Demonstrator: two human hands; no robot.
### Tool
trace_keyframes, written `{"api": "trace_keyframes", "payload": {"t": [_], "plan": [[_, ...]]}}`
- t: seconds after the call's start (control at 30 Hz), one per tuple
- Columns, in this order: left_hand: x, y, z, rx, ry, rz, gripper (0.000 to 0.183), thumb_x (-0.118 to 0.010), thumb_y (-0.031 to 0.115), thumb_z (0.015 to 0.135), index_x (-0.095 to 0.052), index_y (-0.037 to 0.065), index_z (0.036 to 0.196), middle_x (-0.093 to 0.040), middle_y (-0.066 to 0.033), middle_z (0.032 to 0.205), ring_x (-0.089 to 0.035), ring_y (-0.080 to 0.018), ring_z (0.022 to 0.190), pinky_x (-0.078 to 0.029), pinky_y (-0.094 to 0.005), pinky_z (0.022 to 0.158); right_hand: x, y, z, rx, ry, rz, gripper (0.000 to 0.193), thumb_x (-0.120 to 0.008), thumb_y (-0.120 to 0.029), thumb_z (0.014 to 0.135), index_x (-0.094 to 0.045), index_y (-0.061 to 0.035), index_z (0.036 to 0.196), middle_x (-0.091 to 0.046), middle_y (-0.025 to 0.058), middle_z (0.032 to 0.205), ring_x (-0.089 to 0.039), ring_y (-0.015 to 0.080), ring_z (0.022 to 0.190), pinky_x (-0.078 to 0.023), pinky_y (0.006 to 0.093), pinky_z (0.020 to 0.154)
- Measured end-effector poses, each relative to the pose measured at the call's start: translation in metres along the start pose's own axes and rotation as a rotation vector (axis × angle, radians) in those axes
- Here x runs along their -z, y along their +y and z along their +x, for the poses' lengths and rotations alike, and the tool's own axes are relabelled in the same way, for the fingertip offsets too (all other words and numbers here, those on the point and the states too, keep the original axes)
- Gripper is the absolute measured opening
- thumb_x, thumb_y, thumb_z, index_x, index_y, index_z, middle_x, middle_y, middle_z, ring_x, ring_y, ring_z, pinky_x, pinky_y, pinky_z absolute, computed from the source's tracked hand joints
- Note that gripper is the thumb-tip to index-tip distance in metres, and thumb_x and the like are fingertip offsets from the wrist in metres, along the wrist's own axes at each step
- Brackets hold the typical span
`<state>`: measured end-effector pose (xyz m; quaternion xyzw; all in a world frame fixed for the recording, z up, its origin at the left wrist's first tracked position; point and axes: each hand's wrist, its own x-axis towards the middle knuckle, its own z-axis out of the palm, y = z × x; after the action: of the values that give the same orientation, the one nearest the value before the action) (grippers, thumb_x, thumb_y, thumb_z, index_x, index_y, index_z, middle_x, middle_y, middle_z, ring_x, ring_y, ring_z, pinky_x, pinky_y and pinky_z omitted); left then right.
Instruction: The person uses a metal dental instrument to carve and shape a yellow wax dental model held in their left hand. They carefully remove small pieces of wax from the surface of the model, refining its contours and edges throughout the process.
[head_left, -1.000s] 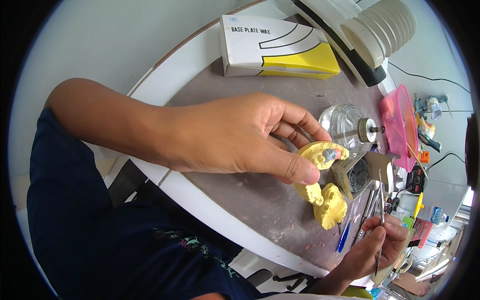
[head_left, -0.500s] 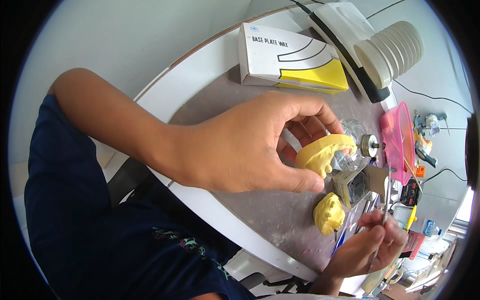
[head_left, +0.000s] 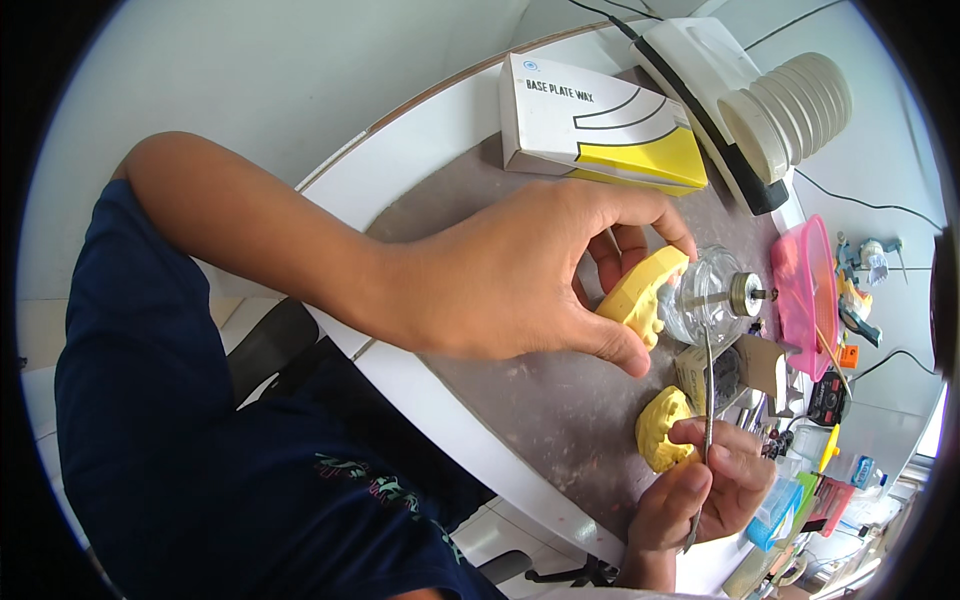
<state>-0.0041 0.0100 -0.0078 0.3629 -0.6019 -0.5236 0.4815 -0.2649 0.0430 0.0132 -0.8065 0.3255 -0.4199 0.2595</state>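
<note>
left hand (head_left: 515,272): reaching in from nine o'clock, thumb and fingers clasped about a yellow dental cast (head_left: 643,288).
yellow dental cast: at three o'clock in the view, tilted, its toothed side towards four o'clock.
right hand (head_left: 712,485): at four o'clock, fingers pinched around a slim metal tool (head_left: 710,390).
metal tool: pointing to twelve, its upper tip at four o'clock from the held cast, a gap showing between.
second cast (head_left: 658,425): also yellow, on the grey-brown tabletop (head_left: 535,415), partly behind the right hand; contact cannot be told.
glass jar (head_left: 700,280): metal-capped, at three, beyond the held cast.
white-and-yellow box (head_left: 605,125): at one o'clock.
</note>
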Motion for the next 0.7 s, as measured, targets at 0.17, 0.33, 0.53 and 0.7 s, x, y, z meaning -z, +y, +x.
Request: {"api": "trace_keyframes", "payload": {"t": [0.17, 0.33, 0.53, 0.7], "plan": [[-0.0031, -0.0043, 0.0015, -0.004, 0.007, -0.018, 0.059, -0.085, 0.012, 0.075, -0.054, 0.003, 0.124, -0.061, -0.0088, 0.089, -0.062, -0.0136, 0.083, -0.055, -0.0268, 0.075, -0.0029, 0.0037, -0.0007, 0.017, 0.055, 0.016, 0.025, -0.066, -0.015, 0.091, -0.049, -0.0054, 0.108, -0.064, 0.0165, 0.094, -0.067, 0.0212, 0.081, -0.054, 0.0321, 0.075], [-0.0033, -0.0022, -0.0005, 0.005, 0.011, 0.018, 0.059, -0.086, 0.012, 0.073, -0.053, 0.003, 0.121, -0.061, -0.0074, 0.088, -0.061, -0.0135, 0.083, -0.054, -0.0270, 0.074, -0.0028, 0.0048, 0.0007, 0.033, 0.046, 0.007, 0.023, -0.067, -0.012, 0.089, -0.052, -0.0045, 0.105, -0.065, 0.0162, 0.093, -0.067, 0.0220, 0.081, -0.055, 0.0333, 0.075], [-0.0037, 0.0004, -0.0003, 0.025, 0.017, 0.007, 0.060, -0.088, 0.011, 0.071, -0.053, 0.003, 0.118, -0.060, -0.0066, 0.086, -0.060, -0.0135, 0.080, -0.053, -0.0272, 0.073, -0.0033, 0.0060, 0.0017, 0.038, 0.010, -0.006, 0.022, -0.068, -0.010, 0.088, -0.053, -0.0042, 0.103, -0.067, 0.0167, 0.092, -0.067, 0.0217, 0.081, -0.055, 0.0328, 0.075], [-0.0043, -0.0011, 0.0002, 0.001, 0.023, 0.008, 0.059, -0.088, 0.012, 0.071, -0.053, 0.003, 0.117, -0.060, -0.0062, 0.086, -0.059, -0.0133, 0.080, -0.053, -0.0269, 0.074, -0.0045, 0.0048, 0.0024, 0.023, 0.003, -0.009, 0.021, -0.068, -0.008, 0.087, -0.054, -0.0036, 0.101, -0.067, 0.0166, 0.093, -0.067, 0.0216, 0.082, -0.055, 0.0318, 0.074]]}}
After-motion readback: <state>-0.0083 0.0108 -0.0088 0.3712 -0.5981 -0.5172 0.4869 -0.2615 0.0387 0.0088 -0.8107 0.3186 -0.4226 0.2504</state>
